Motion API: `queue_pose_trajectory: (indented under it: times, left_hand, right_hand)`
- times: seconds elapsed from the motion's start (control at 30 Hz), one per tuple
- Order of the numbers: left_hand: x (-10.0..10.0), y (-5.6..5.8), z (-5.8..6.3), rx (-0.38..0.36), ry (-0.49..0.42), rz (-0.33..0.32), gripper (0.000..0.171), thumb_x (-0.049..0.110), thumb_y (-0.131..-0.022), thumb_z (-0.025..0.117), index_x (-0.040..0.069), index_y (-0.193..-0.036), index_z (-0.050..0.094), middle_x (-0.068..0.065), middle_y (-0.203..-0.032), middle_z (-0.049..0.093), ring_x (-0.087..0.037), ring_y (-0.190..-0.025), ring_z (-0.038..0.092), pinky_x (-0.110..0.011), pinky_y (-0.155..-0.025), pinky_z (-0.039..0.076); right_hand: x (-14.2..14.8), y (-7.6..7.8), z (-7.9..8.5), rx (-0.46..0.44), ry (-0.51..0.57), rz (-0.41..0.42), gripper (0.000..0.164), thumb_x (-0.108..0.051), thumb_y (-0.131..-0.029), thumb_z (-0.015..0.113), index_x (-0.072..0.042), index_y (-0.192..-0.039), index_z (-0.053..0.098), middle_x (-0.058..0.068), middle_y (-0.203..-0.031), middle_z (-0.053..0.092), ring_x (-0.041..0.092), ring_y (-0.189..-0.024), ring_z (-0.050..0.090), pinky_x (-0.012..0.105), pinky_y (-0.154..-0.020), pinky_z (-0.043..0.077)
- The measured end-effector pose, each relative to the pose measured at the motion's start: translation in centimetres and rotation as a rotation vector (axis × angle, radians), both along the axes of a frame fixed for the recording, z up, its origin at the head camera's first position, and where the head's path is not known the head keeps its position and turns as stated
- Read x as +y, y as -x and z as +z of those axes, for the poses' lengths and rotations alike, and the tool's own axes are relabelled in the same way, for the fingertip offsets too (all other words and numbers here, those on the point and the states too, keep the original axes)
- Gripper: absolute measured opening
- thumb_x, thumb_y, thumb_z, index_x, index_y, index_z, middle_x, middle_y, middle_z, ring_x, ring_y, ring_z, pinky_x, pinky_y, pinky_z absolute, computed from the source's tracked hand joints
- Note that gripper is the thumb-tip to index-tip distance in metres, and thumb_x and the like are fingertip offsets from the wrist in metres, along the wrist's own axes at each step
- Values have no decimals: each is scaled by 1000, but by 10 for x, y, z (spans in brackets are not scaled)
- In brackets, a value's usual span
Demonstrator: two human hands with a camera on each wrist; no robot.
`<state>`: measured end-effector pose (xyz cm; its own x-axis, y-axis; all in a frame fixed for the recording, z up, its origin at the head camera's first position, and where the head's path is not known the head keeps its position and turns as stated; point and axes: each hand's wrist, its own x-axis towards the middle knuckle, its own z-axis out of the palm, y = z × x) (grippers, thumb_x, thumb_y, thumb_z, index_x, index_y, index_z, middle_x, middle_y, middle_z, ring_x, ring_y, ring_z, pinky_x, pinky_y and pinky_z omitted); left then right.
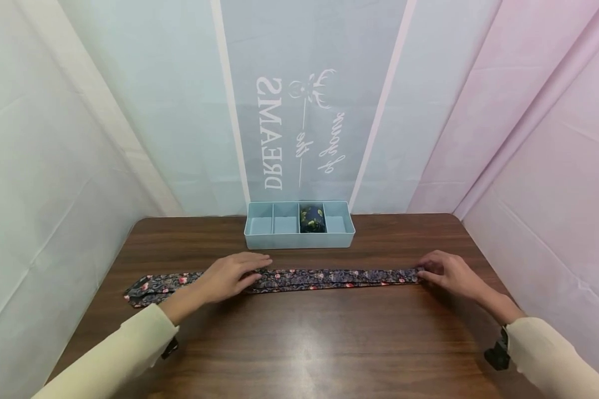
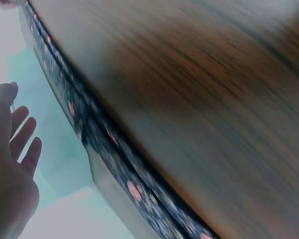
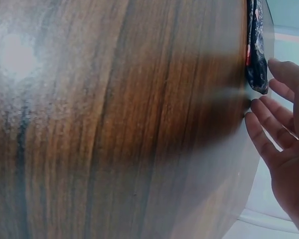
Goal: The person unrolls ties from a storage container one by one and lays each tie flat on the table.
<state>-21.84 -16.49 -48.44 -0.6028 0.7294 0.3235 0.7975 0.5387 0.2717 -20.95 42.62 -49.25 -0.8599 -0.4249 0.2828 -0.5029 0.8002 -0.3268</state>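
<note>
A necktie, dark with red and pale flowers, lies stretched from left to right on the wooden table, folded in half with its wide pointed end at the left. My left hand is over the tie left of its middle and hides part of it; in the left wrist view its fingers are spread and loosely extended. At the right end of the tie, my right hand has its thumb and fingertips right at the narrow end. The right wrist view shows those fingers relaxed beside the tie's tip.
Behind the tie stands a light blue divided box. Its third compartment from the left holds a rolled dark blue tie with yellow-green pattern. The wooden table ends at a printed curtain at the back, with white cloth on both sides.
</note>
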Motion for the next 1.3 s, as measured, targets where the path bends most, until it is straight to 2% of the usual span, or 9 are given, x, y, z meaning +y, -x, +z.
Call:
queue_pose_trajectory:
  times: [0.13, 0.43, 0.63, 0.83, 0.9, 1.07, 1.17, 1.3]
  left_hand:
    - [-20, -3, 2, -12, -40, 76, 51, 19, -102, 73, 12, -152, 60, -11, -150, 63, -31, -138, 60, -52, -106, 55]
    - [-62, -9, 3, 43, -59, 207, 54, 18, -97, 79, 9, -148, 62, -14, -149, 63, -35, -133, 62, -54, -91, 60]
    - [-94, -13, 2, 73, -58, 288, 54, 16, -95, 81, 4, -145, 65, -18, -144, 65, -40, -127, 65, -56, -84, 61]
    - [-124, -21, 3, 16, -42, 406, 52, 20, -97, 80, 3, -143, 65, -22, -133, 70, -42, -119, 67, -60, -84, 59]
    - [-131, -23, 3, -1, -45, 430, 52, 21, -97, 80, 2, -143, 65, -23, -134, 69, -43, -121, 65, -62, -88, 58]
    - [-149, -30, 3, -30, -35, 509, 56, 28, -96, 81, 5, -144, 64, -24, -139, 66, -48, -127, 59, -68, -87, 55]
    - [-160, -33, 3, -64, -31, 557, 60, 33, -97, 80, 6, -147, 62, -27, -142, 61, -52, -128, 54, -71, -87, 51]
    - [-175, -35, -1, -92, -34, 588, 66, 36, -96, 80, 3, -149, 59, -32, -143, 55, -55, -125, 53, -73, -89, 48]
  right_hand:
    - [0, 0, 2, -40, 29, -13, 24, -7, -88, 86, -4, -110, 76, 8, -103, 76, 25, -89, 75, 40, -72, 64]
    - [-1, 1, 5, -104, 40, -36, 30, -13, -91, 85, -1, -117, 74, 12, -108, 77, 26, -92, 75, 40, -75, 64]
    - [-1, -1, 6, -129, 24, -47, 32, -17, -93, 83, -2, -120, 74, 10, -110, 77, 24, -92, 75, 35, -75, 63]
    - [0, -2, 7, -144, 29, -48, 35, -20, -95, 82, -2, -123, 73, 11, -113, 77, 20, -91, 73, 33, -75, 62]
    - [0, -2, 8, -157, 36, -55, 36, -20, -95, 82, -2, -124, 73, 11, -113, 77, 16, -91, 73, 33, -75, 61]
    - [-3, -1, 12, -190, 37, -81, 40, -23, -94, 84, -2, -125, 73, 11, -112, 77, 10, -89, 72, 32, -73, 60]
    - [-5, -1, 15, -211, 31, -90, 41, -25, -93, 84, -2, -126, 73, 10, -111, 77, 12, -89, 73, 32, -73, 59]
    - [-7, -1, 16, -237, 35, -87, 41, -26, -93, 84, -3, -126, 73, 11, -114, 77, 17, -91, 73, 33, -74, 60]
